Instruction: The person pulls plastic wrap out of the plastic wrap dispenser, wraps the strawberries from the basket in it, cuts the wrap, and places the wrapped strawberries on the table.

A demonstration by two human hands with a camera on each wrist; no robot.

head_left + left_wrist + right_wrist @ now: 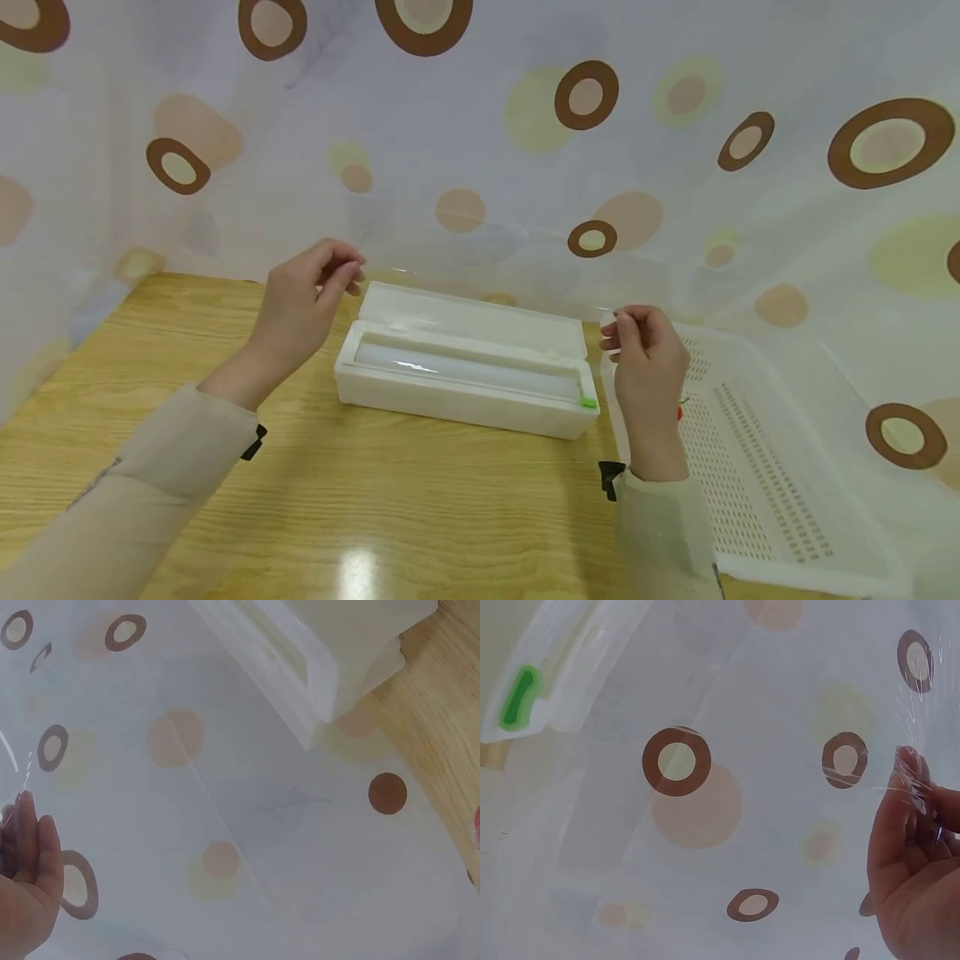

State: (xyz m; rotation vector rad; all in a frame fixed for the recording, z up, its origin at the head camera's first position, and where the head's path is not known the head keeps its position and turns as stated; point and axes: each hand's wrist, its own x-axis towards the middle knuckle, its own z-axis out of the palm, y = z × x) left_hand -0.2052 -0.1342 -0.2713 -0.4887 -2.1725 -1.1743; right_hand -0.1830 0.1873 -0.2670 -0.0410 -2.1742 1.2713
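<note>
Between my two raised hands stretches a sheet of clear cling film [913,784], nearly invisible except for its creases and glints. My left hand [300,292] pinches one end of it between thumb and fingers, above the left end of a white cling film box [465,410]. At the other end, my right hand [651,358] pinches the film, which bunches at its fingertips in the right wrist view. The box's lid [472,321] is tipped back, showing the film roll [465,368] inside. A green cutter slider [588,402] sits at the box's right front corner.
A white perforated basket [806,571] stands on the right, partly behind my right arm. Something small and red [680,412] shows past my right wrist. Behind the wooden table [405,508] hangs a circle-patterned sheet [480,125].
</note>
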